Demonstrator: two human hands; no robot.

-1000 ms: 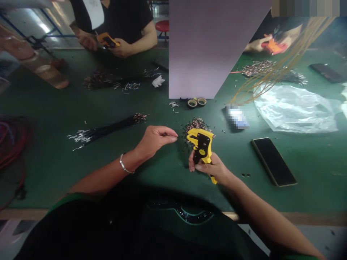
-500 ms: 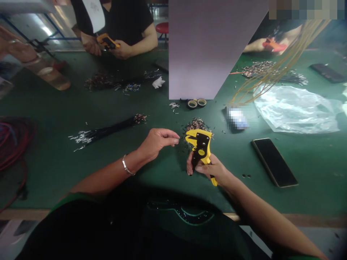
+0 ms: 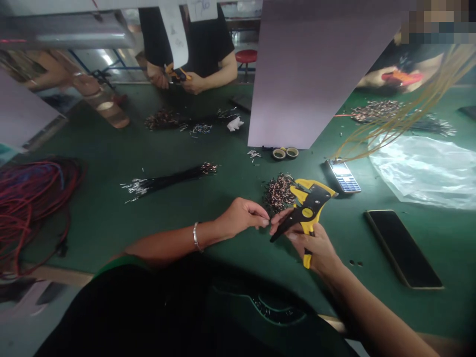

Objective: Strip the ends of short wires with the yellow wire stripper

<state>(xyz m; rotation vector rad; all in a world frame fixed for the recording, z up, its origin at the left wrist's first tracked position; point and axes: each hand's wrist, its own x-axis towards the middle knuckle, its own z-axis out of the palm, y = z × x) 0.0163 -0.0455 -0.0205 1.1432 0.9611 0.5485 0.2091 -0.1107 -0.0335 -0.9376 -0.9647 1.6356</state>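
Note:
My right hand (image 3: 316,243) is wrapped round a yellow and black wire stripper (image 3: 311,210), its jaws pointing up and its handles spread apart. Thumb and fingertips of my left hand (image 3: 245,218) are pinched together close to my right fingertips; anything between them is too small to make out. Just beyond both hands lies a heap of short wire offcuts with coppery ends (image 3: 278,191). A bundle of black wires (image 3: 171,178) with bright ends rests on the green table (image 3: 193,208) to the left.
Red cable coils (image 3: 33,208) lie at the left. On the right are a dark phone (image 3: 403,248), a keypad phone (image 3: 342,176) and a plastic bag (image 3: 427,168). Two tape rolls (image 3: 285,153) sit below a hanging white panel (image 3: 293,74). Co-workers sit opposite with tools.
My hands have come together nearer to me, left fingertips now by the right ones. The stripper has turned, its head leaning right, and its handles look wider apart. The view has shifted left.

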